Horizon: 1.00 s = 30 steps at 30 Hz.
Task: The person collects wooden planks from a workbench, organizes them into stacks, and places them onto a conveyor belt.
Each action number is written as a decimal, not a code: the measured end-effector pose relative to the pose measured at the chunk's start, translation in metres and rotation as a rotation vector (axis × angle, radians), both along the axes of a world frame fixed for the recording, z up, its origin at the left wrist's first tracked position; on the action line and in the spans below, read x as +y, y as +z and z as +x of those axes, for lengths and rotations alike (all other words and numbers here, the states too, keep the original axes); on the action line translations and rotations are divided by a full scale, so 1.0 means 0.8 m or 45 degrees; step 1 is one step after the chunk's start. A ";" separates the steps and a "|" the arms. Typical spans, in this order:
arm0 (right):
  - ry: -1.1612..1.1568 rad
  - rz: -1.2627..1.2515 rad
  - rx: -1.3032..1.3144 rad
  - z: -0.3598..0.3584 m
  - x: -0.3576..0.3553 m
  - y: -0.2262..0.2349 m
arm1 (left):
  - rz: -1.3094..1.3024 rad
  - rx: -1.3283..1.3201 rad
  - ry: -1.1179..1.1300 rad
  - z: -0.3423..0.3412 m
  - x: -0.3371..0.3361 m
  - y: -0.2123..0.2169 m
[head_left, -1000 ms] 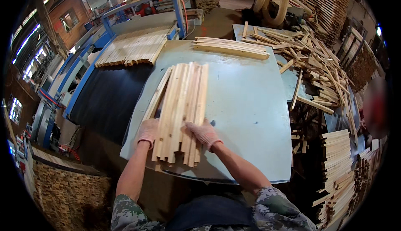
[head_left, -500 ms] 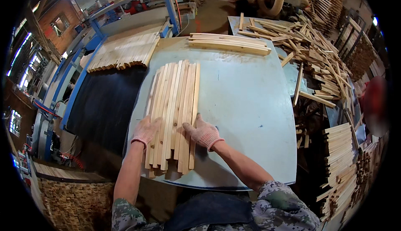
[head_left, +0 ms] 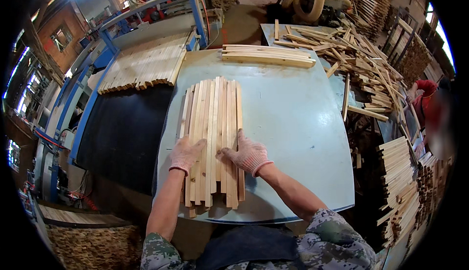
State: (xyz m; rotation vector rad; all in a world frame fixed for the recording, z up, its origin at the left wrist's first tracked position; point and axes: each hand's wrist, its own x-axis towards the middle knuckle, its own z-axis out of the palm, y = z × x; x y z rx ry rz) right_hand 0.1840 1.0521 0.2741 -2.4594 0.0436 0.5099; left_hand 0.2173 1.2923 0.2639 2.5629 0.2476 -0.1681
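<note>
A bundle of long, narrow wooden strips (head_left: 213,123) lies side by side on the pale blue tabletop (head_left: 293,138), with uneven ends toward me. My left hand (head_left: 186,154), in a pinkish work glove, grips the bundle's left edge with the thumb across the top. On the opposite edge my right hand (head_left: 248,155), gloved alike, presses inward, its thumb up along the outer strip and a finger lying over the top. The left hand's fingers are partly hidden against the outer side. Between them the hands squeeze the strips together.
More strips (head_left: 268,56) lie along the table's far edge. Left stands a blue-framed machine (head_left: 105,38) with a strip panel (head_left: 146,62) on its black bed (head_left: 122,128). A loose heap of wood (head_left: 361,70) and stacked strips (head_left: 398,182) are right, near a person in red (head_left: 428,92).
The bundle and both hands sit slightly farther right in the picture, while the view itself has shifted a little. The strips look packed closer together. The person in red shows more at right.
</note>
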 end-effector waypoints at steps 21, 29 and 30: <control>-0.386 0.463 -0.369 -0.079 -0.166 0.005 | -0.160 -0.069 -0.420 -0.039 -0.171 0.058; -0.340 -0.066 -0.138 -0.092 -0.257 -0.054 | 0.112 0.326 -0.611 -0.042 -0.251 0.016; -0.337 -0.120 -0.116 -0.092 -0.256 -0.055 | 0.146 0.324 -0.601 -0.038 -0.241 0.010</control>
